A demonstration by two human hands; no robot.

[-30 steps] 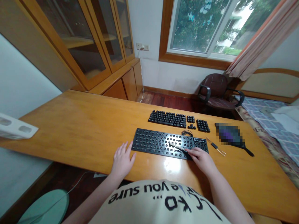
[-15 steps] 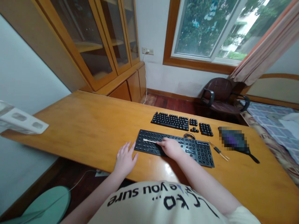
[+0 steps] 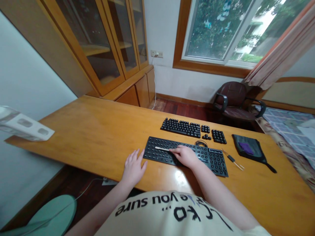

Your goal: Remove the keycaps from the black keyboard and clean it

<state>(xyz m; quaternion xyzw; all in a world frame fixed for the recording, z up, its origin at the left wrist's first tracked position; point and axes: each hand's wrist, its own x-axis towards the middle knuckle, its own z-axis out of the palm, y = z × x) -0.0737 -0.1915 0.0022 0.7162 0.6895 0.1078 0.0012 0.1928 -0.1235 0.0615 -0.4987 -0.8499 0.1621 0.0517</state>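
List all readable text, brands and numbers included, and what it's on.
"you sure": shirt, upside down in view; preceding word creased, unclear.
Larger lettering, same shirt: creased, not surely readable.
Keycaps: any legends too small to read.
Keyboard base: any markings too small to read.

On the pale shirt (image 3: 145,219) at the near side, we can read "you sure" in black print, upside down to us, with a lone "e" before it and the rest of that word lost in the folds. In the bolder line nearer us we make out an "O", a "K" and a row of dots. On the loose keycaps (image 3: 182,127) at the far side, the legends are too small for us to read.
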